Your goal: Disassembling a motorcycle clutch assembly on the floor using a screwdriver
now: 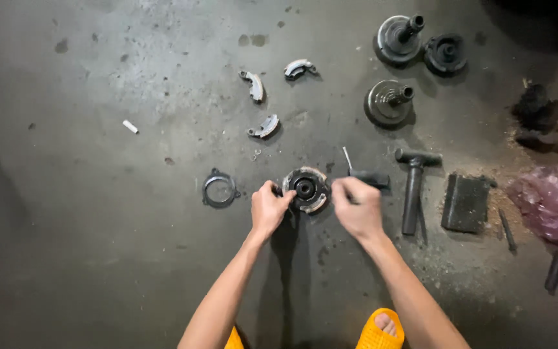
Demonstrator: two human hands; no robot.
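Concrete floor [98, 258] carries everything, so I work low and keep the loose parts where they lie. Two flanged hubs with shafts [392, 100] and a T-handled wrench [413, 187] sit well apart to the right; three curved brake-like shoes [265, 126] lie beyond, and a flat ring plate [219, 189] just left. Between my hands rests the round clutch-like assembly [306, 189]. My left hand [268, 210] pinches its rim with fingers narrow, steadying it; my right hand [356, 205] is closed on a dark-handled screwdriver [366, 177]. I judge the hold should stay firm and the tool square, so nothing slips
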